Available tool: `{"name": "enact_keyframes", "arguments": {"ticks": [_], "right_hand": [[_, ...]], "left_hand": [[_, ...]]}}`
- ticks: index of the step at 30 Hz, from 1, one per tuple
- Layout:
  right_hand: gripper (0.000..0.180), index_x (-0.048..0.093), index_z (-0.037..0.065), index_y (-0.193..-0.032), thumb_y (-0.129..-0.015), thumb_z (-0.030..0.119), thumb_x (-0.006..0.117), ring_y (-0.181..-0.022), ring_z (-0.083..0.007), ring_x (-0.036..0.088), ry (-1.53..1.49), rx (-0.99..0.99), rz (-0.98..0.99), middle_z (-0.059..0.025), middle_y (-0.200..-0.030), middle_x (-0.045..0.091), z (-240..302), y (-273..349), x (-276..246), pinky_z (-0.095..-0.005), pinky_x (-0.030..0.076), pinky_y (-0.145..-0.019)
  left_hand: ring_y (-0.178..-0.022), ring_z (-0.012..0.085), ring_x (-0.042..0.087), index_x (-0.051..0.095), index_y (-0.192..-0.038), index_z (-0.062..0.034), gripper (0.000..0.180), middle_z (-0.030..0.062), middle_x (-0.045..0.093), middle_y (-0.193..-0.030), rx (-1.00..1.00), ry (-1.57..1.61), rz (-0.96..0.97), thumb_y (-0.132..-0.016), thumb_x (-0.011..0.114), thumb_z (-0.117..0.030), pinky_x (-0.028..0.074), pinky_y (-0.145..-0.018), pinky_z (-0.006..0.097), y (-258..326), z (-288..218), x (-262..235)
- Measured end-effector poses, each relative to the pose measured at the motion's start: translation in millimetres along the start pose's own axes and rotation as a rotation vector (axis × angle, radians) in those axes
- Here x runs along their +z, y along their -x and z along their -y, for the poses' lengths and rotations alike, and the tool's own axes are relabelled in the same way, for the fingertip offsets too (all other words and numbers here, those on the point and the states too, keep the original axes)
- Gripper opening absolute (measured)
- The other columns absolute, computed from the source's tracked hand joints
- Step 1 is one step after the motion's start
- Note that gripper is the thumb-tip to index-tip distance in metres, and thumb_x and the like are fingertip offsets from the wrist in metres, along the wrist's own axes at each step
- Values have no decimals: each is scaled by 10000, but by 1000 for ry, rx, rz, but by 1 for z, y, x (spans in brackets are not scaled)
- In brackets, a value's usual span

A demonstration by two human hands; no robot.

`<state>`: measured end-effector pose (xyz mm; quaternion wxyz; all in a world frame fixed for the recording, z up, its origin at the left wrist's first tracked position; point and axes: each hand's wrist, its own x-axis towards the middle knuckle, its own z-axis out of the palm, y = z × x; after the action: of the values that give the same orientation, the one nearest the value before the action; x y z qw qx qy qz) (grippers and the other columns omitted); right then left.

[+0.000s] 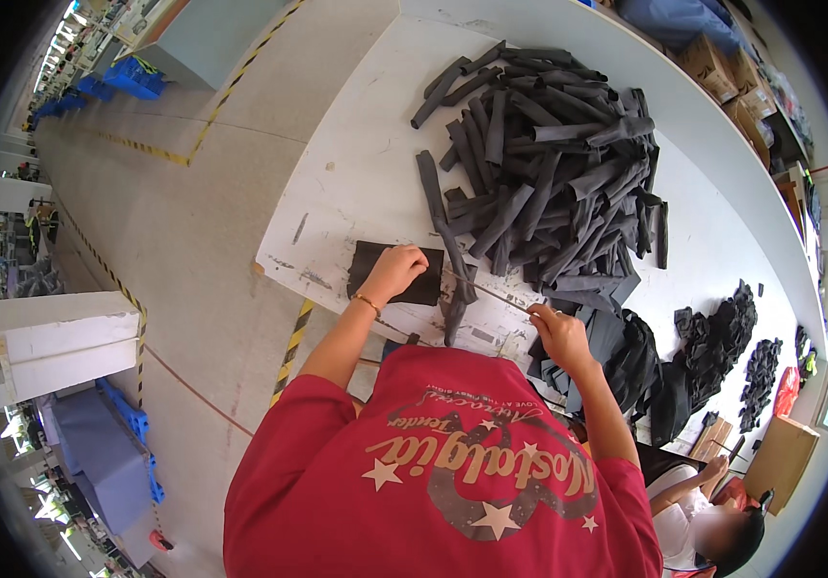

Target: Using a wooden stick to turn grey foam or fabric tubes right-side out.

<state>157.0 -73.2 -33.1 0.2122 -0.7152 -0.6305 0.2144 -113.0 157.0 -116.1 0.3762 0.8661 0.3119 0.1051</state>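
Observation:
My left hand [402,274] is over a flat black fabric piece [366,265] at the table's near left corner. Its thumb and fingers are drawn together in a pinch near the piece's right side; what lies between them is too small to tell. My right hand [560,337] is closed round one end of a thin, straight rod [496,296]. The rod slants up and left, its far tip close to the right edge of the black piece. Between the hands, narrow rolled dark fabric tubes [454,313] lie under or beside the rod.
A big heap of dark fabric tubes [549,173] covers the middle of the white table [337,183]. Black fabric piles [722,332] lie farther right. A co-worker [703,520] sits at the lower right near a cardboard box [782,467]. Yellow-black tape [240,72] marks the floor at left.

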Motion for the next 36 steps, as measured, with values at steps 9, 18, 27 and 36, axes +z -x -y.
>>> {"name": "enact_keyframes", "arguments": {"ticks": [9, 18, 27, 36], "right_hand": [[169, 592, 116, -1030, -892, 213, 572, -619, -325, 625, 59, -104, 33, -146, -663, 622, 4, -21, 11, -428, 481, -541], [219, 575, 24, -1080, -962, 175, 468, -517, -38, 431, -878, 368, 219, 32, -625, 533, 41, -48, 46, -213, 330, -472], [268, 491, 17, -1165, -901, 42, 454, -551, -270, 589, -545, 175, -112, -143, -635, 573, 79, -45, 72, -373, 454, -529], [139, 549, 8, -1013, -935, 113, 502, -547, -263, 561, -508, 247, 10, -157, -607, 543, 67, -10, 61, -362, 428, -510]], "left_hand": [[-798, 296, 616, 624, -799, -8, 113, 114, 639, -840, 116, 118, -20, -791, 622, -121, 493, -722, 366, -10, -32, -14], [-1122, 259, 528, 544, -1082, -58, 328, 103, 524, -1196, 70, 305, -1059, -803, 700, -127, 400, -978, 422, -19, -138, -41], [-745, 229, 643, 626, -933, -39, 197, 74, 645, -749, -406, 2087, -642, -841, 708, -193, 537, -824, 409, -18, -101, 29], [-692, 228, 627, 589, -810, -30, 195, 75, 611, -703, -455, 2000, -705, -836, 714, -177, 556, -740, 413, -31, -110, 10]]}}
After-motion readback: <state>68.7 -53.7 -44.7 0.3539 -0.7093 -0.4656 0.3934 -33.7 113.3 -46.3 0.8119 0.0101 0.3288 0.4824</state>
